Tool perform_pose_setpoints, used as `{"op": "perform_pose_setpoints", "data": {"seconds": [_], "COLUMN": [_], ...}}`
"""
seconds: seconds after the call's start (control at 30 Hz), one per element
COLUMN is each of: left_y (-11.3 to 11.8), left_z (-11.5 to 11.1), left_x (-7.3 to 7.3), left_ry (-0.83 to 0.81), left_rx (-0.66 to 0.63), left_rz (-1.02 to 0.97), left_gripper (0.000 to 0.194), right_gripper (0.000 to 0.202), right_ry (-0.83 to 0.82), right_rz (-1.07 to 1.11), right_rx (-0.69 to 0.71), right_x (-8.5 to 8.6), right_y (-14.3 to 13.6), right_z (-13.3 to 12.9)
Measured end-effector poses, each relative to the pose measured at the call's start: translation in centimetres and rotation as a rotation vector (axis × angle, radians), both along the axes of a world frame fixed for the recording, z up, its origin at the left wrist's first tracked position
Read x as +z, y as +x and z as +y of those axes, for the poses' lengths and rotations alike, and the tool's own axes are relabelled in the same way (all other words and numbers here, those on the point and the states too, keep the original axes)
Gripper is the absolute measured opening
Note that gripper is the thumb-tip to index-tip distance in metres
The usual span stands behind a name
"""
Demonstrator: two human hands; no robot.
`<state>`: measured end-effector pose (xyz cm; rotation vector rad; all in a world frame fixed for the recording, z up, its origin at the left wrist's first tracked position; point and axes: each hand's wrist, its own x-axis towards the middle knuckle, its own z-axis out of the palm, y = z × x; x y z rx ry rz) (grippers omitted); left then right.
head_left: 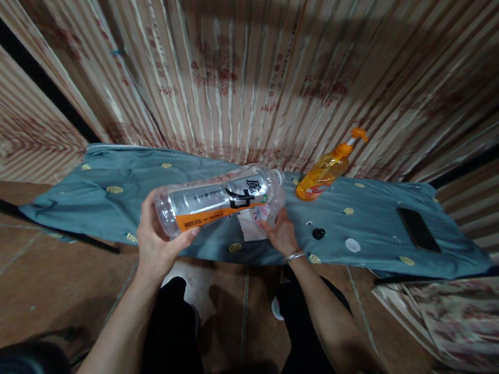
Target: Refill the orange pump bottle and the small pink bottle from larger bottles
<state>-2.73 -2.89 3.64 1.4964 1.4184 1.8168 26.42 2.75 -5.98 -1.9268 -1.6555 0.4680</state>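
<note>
My left hand (159, 234) is closed round the base end of a large clear plastic bottle (214, 198) with a silver and orange label. The bottle is tipped nearly flat above the table, its uncapped-looking neck pointing right. My right hand (282, 234) wraps round a small clear plastic container (278, 199) with a white, red and blue label. That container is just below the bottle's neck, which partly hides it; I cannot tell whether they touch. Under it lies a white cloth or tissue (252, 229). Whether liquid is flowing cannot be made out.
An orange pump bottle (322, 172) stands at the table's back. A small black cap-like piece (319, 233), a white disc (352, 244) and a black phone (419, 229) lie to the right. The teal patterned tablecloth (377, 214) covers a narrow table before a striped curtain (240, 82).
</note>
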Motion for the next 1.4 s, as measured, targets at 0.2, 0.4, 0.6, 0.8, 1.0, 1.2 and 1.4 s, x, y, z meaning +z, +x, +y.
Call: {"op": "perform_pose_setpoints", "data": {"seconds": [0.2, 0.4, 0.6, 0.8, 1.0, 1.2, 1.4], "left_y": [-0.2, -0.2, -0.3, -0.3, -0.3, -0.2, -0.3], "left_z": [0.0, 0.0, -0.2, -0.1, 0.0, 0.0, -0.1], "left_x": [-0.2, -0.3, 0.0, -0.1, -0.3, -0.4, -0.2], "left_ry": [0.004, -0.002, -0.035, -0.025, -0.025, -0.021, -0.023], "left_rx": [0.013, 0.023, -0.002, -0.013, -0.007, 0.002, -0.003], "left_rz": [0.014, 0.025, 0.023, 0.009, 0.000, -0.003, 0.018], "left_gripper": [0.097, 0.097, 0.098, 0.099, 0.100, 0.102, 0.099], "right_gripper": [0.047, 0.051, 0.052, 0.056, 0.052, 0.054, 0.050], "right_ry": [-0.001, 0.005, 0.008, -0.049, -0.005, -0.009, 0.016], "right_rz": [0.002, -0.017, -0.026, -0.043, -0.042, -0.033, -0.019], "right_rx": [-0.006, -0.002, 0.015, -0.009, -0.006, -0.003, 0.007], "right_x": [0.1, 0.3, 0.7, 1.1, 0.6, 0.6, 0.3], "right_y": [-0.1, -0.1, -0.2, -0.4, -0.2, -0.1, -0.1], "right_z": [0.0, -0.1, -0.2, -0.3, -0.2, -0.1, 0.0]}}
